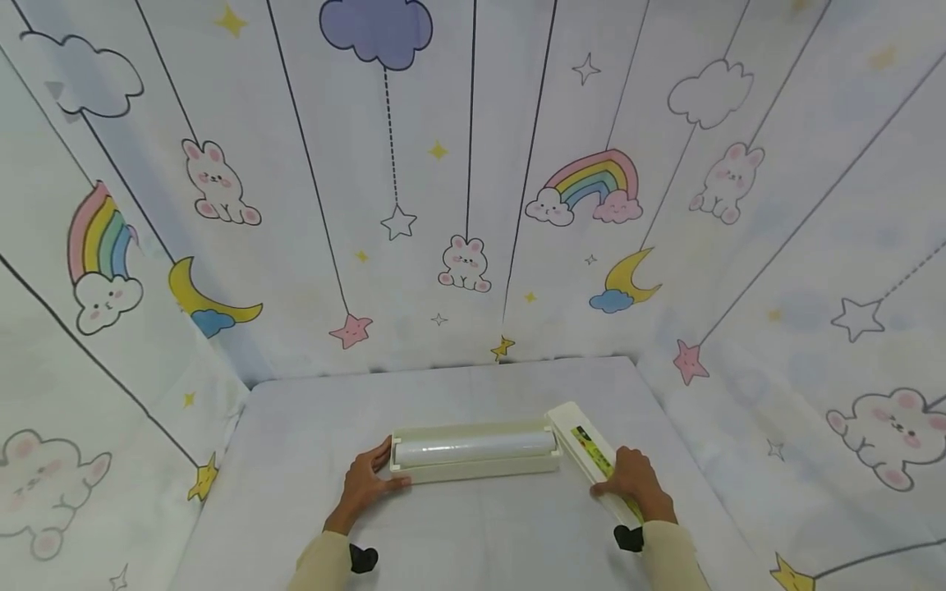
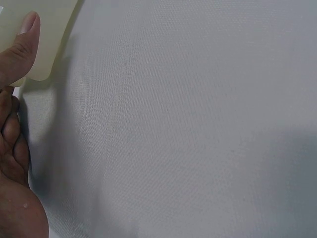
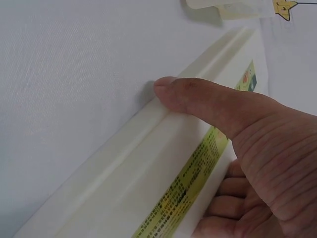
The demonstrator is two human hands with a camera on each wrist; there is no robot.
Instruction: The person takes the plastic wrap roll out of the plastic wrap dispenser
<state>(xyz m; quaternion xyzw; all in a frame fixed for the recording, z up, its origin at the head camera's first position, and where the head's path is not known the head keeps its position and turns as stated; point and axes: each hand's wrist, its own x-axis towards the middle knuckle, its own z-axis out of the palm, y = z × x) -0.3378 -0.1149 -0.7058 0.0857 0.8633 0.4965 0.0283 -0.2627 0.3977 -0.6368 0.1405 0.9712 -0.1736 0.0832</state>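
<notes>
The left hand [image 1: 365, 485] grips the box [image 1: 476, 474] on the table [image 1: 502, 542], the roll [image 1: 473, 447] inside; the lid [image 1: 586, 444] is off, grasped by the right hand [image 1: 637, 481] beside the box; opening looks done, closing undone.

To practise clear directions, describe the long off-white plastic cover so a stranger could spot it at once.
On the white cloth-covered table, find the long cream plastic box holding a shiny translucent roll. By the box's right end, the off-white cover slants toward the viewer, gripped by the right hand. Its yellow-green printed label sets it apart from the plain box.
</notes>
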